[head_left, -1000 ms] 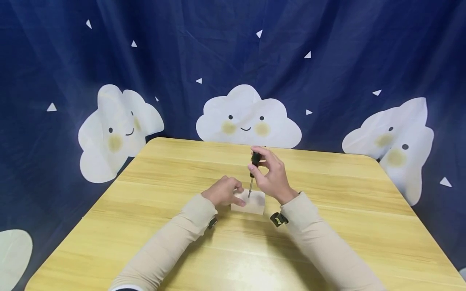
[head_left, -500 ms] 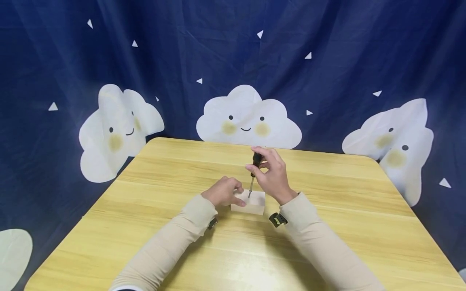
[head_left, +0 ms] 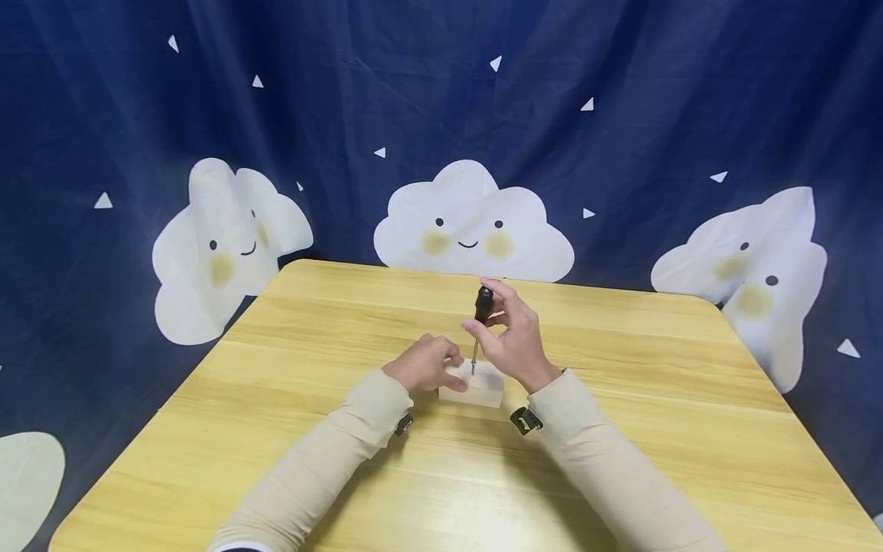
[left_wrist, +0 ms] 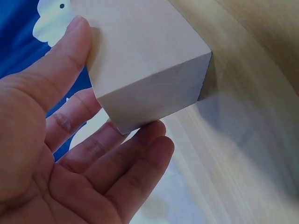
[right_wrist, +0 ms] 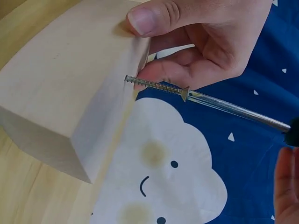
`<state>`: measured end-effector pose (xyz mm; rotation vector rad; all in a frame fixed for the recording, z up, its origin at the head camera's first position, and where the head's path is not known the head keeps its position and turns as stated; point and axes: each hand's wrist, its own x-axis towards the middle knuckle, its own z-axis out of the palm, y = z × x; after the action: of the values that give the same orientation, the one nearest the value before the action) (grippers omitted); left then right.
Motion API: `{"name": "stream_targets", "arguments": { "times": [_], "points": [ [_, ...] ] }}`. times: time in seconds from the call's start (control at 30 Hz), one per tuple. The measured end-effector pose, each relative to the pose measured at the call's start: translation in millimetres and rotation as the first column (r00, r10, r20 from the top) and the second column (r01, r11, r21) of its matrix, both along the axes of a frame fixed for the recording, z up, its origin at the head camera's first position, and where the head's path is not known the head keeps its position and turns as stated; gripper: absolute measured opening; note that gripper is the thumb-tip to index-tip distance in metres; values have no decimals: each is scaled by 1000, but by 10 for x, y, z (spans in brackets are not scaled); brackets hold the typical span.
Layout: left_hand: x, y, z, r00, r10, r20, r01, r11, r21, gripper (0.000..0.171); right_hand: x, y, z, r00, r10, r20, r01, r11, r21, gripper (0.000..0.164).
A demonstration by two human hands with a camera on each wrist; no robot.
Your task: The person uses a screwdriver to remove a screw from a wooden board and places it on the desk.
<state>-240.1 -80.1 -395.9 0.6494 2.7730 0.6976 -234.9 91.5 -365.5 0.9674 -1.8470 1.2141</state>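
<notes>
My left hand (head_left: 424, 363) holds a pale wooden block (head_left: 476, 396) on the table, thumb along one side and fingers curled at its other faces. In the left wrist view the bare end of the block (left_wrist: 156, 93) faces me. My right hand (head_left: 517, 341) pinches the black handle of a screwdriver (head_left: 484, 304), which stands nearly upright over the block. Its metal shaft (right_wrist: 238, 108) meets the head of a threaded screw (right_wrist: 159, 86), most of whose thread is visible outside the wood. The screw's point is right at the block's top face.
A light wood-grain table (head_left: 621, 368) with rounded corners lies under both forearms. Behind it hangs a dark blue curtain (head_left: 428, 92) printed with white smiling clouds. A dark strap device (head_left: 527, 419) sits at the right wrist.
My right thumb and fingers have shifted on the screwdriver handle, the thumb slightly left and down, leaving more of the handle showing. The left hand and the block stay in place.
</notes>
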Motion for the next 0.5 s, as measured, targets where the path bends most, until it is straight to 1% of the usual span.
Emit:
{"name": "stream_targets", "arguments": {
  "times": [0.07, 0.2, 0.3, 0.43, 0.5],
  "points": [
    [5, -4, 0, 1000, 6, 10, -6, 1000, -6, 42, 6, -4, 12, 1000, -13, 6, 13, 1000, -8, 61],
    [12, -8, -3, 999, 21, 29, -20, 1000, -13, 43, -4, -1, 17, 1000, 28, 11, -28, 999, 21, 57],
    [3, -5, -5, 1000, 12, 20, -12, 1000, 0, 43, -11, 6, 25, 999, 41, 15, -41, 999, 31, 55],
    [-10, 1, 1, 1000, -2, 3, 2, 1000, 6, 42, -1, 16, 52, 999, -27, 22, 27, 999, 23, 52],
    [-12, 4, 4, 1000, -1, 3, 1, 1000, 1, 42, -7, 19, 57, 999, -42, 31, 41, 999, 27, 51]
  ]
}}
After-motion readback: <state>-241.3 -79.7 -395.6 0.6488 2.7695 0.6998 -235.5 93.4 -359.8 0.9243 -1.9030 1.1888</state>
